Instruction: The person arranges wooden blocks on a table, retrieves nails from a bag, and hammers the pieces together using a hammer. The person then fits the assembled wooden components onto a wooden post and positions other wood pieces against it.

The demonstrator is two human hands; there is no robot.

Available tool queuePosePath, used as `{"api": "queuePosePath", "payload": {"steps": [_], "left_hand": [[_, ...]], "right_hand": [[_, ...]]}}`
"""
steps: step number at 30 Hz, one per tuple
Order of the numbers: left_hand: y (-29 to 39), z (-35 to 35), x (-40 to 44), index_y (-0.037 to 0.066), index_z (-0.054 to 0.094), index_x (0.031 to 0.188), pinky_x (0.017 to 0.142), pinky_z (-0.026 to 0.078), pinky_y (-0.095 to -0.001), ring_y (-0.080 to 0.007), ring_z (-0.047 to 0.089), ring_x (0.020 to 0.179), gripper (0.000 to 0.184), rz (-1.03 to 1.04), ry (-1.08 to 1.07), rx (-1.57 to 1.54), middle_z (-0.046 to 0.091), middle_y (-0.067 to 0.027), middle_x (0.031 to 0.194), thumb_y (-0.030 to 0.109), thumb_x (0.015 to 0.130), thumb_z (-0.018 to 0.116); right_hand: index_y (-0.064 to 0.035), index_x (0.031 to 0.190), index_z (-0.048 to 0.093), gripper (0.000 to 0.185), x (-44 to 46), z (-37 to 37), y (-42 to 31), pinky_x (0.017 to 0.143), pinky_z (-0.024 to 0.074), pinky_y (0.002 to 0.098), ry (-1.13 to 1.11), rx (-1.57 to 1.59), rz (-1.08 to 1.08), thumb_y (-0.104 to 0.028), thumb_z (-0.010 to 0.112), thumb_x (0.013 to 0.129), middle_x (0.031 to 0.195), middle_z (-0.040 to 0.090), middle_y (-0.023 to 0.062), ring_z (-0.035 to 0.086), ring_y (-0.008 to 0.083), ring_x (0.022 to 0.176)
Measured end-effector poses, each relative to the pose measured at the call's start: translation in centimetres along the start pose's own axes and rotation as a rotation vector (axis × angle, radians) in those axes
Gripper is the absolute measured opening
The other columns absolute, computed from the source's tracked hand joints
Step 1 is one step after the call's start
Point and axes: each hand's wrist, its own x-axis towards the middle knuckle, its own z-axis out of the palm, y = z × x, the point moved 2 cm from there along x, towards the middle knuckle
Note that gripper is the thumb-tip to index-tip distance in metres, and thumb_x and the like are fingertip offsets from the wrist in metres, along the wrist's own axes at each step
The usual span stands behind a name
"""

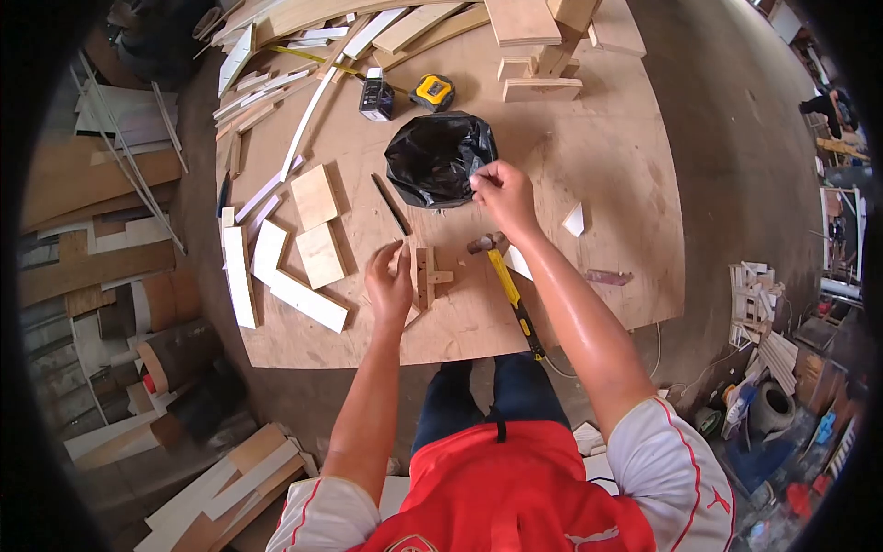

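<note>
My left hand [389,283] is just left of a small wooden assembly [426,278] with a short block sticking out to its right. Its fingers are bent together towards the thumb; whatever they may hold is too small to make out. My right hand [506,196] is at the right rim of an open black plastic bag [418,152], thumb and fingers pinched together. Whether it grips the bag's edge or something small cannot be told. Below the right hand lies a hammer [509,293] with a yellow and black handle, its head towards the bag. A dark pencil-like stick [391,204] lies left of the bag.
Behind the bag are a yellow tape measure [432,92] and a small black-and-white box [376,96]. Plywood squares [315,196] and an angled white-faced strip [299,290] lie left. Wooden strips [418,28] fill the back left; a wooden structure [541,55] stands back right.
</note>
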Motion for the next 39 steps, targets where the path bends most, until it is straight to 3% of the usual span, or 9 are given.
{"api": "queuePosePath", "payload": {"steps": [4,5,11,18,27,30,33,36,39], "left_hand": [[5.7,1.9,6.2,0.009,0.08,0.113,0.112,0.043,-0.0508,-0.0353,0.062,0.127,0.02,0.512,0.027,0.199,0.076,-0.0098,0.122,0.019,0.096,0.075],[6.6,3.0,8.2,0.012,0.08,0.114,0.117,0.039,-0.0538,-0.035,0.06,0.132,0.021,0.6,-0.008,0.242,0.076,-0.0083,0.126,0.022,0.097,0.074],[6.1,7.8,15.7,0.024,0.085,0.11,0.128,0.015,-0.0678,-0.035,0.041,0.152,0.032,0.268,-0.177,0.683,0.067,-0.005,0.145,0.048,0.101,0.066],[2.8,7.5,17.1,0.019,0.082,0.109,0.13,0.009,-0.0667,-0.0386,0.029,0.159,0.029,0.262,-0.103,0.68,0.058,-0.007,0.155,0.043,0.093,0.074],[3.0,7.2,17.8,0.017,0.077,0.11,0.129,0.011,-0.0676,-0.039,0.028,0.16,0.03,0.163,-0.125,0.629,0.054,-0.0076,0.16,0.039,0.091,0.075],[2.4,7.2,17.8,0.017,0.078,0.111,0.129,0.013,-0.066,-0.0391,0.03,0.159,0.031,0.151,-0.155,0.572,0.055,-0.0082,0.159,0.04,0.091,0.076],[2.0,6.8,17.5,0.016,0.08,0.112,0.129,0.016,-0.0643,-0.0396,0.034,0.157,0.033,0.14,-0.177,0.462,0.059,-0.0096,0.155,0.042,0.092,0.076],[1.7,6.0,17.0,0.015,0.081,0.111,0.127,0.021,-0.0609,-0.0399,0.041,0.152,0.031,0.167,-0.133,0.377,0.064,-0.0112,0.149,0.04,0.092,0.077],[1.8,4.5,15.7,0.012,0.081,0.108,0.121,0.033,-0.0558,-0.0397,0.051,0.143,0.025,0.32,0.005,0.26,0.068,-0.014,0.141,0.032,0.092,0.079]], "right_hand": [[0.0022,0.098,0.071,0.015,3.0,2.4,-2.1,0.076,0.0583,0.0434,0.13,-0.39,-0.342,-0.011,0.076,0.094,0.09,0.076,0.0188,0.076,0.0347,0.084],[0.0029,0.101,0.073,0.016,4.0,3.0,-2.4,0.086,0.0579,0.0475,0.054,-0.411,-0.289,-0.011,0.073,0.094,0.099,0.076,0.0234,0.073,0.0427,0.098],[0.0014,0.106,0.078,0.021,11.0,4.6,0.4,0.096,0.0572,0.0488,-0.18,-0.816,-0.345,-0.004,0.068,0.089,0.107,0.076,0.0246,0.073,0.0419,0.106],[-0.0013,0.094,0.075,0.012,13.5,5.6,1.1,0.091,0.0577,0.052,-0.261,-1.041,-0.495,-0.002,0.063,0.09,0.099,0.073,0.0199,0.072,0.04,0.101],[-0.0051,0.097,0.074,0.008,14.6,5.3,1.6,0.086,0.055,0.0512,-0.326,-0.971,-0.454,-0.011,0.073,0.092,0.099,0.073,0.017,0.07,0.0418,0.099],[-0.0031,0.097,0.071,0.007,14.0,4.7,0.9,0.075,0.0558,0.0458,-0.275,-0.835,-0.501,-0.01,0.071,0.096,0.094,0.074,0.0137,0.073,0.0334,0.085],[-0.0026,0.099,0.07,0.009,14.8,3.9,2.3,0.065,0.0543,0.0345,-0.413,-0.39,-0.166,-0.011,0.068,0.102,0.091,0.074,0.0073,0.068,0.0176,0.073],[-0.0031,0.103,0.07,0.011,13.0,3.1,-0.5,0.067,0.0563,0.0303,-0.445,-0.046,0.209,-0.013,0.068,0.104,0.09,0.074,0.006,0.069,0.0134,0.077],[-0.0034,0.104,0.069,0.009,11.4,2.4,-1.6,0.066,0.0564,0.026,-0.438,0.127,0.226,-0.013,0.069,0.104,0.09,0.073,0.004,0.068,0.0103,0.074]]}}
